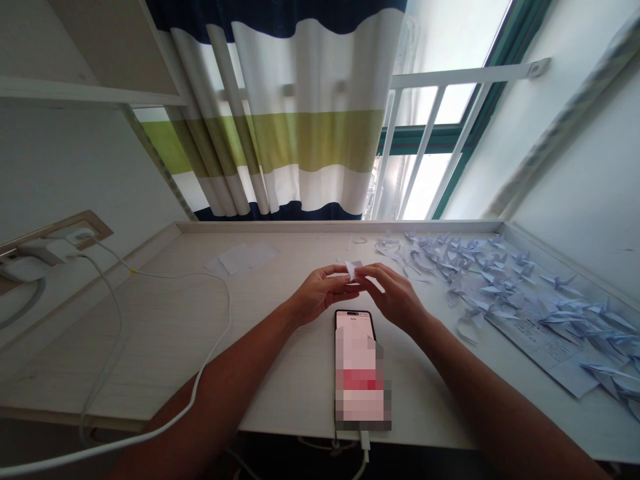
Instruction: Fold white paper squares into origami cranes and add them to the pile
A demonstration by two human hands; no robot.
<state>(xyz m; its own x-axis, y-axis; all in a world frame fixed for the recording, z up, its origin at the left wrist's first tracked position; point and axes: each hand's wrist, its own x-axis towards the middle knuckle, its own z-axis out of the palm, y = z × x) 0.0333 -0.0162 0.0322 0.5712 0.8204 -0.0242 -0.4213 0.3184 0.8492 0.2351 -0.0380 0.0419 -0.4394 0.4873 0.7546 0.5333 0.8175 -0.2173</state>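
Two bare forearms reach in from the bottom of the head view, and the hands meet above the table point(150, 340), a little past the phone. The left hand point(319, 294) is curled, its thumb and fingers pinching one side of a small piece of white paper point(353, 269). The right hand point(395, 297) is bent inward, its fingertips closed on the other side of the same paper. The paper stands up between them, held above the table and not touching it; how it is folded is hard to tell, as the fingers cover most of it.

Directly below the hands lies a black smartphone point(359, 370), screen up, its display blurred out and a white plug in its lower end. To the right, dozens of pale origami paper cranes point(480, 280) crowd the table, some resting on a printed sheet of paper point(543, 350) that runs toward the right edge. Left of the hands, a few loose white paper squares point(240, 259) lie flat near the back of the table. A white charging cable point(227, 313) loops across the left side from a charger point(47, 252) in a wall socket panel and passes over the left forearm. Behind the table hangs a striped curtain point(300, 113) in navy, white and olive green, partly covering a barred window point(440, 100).
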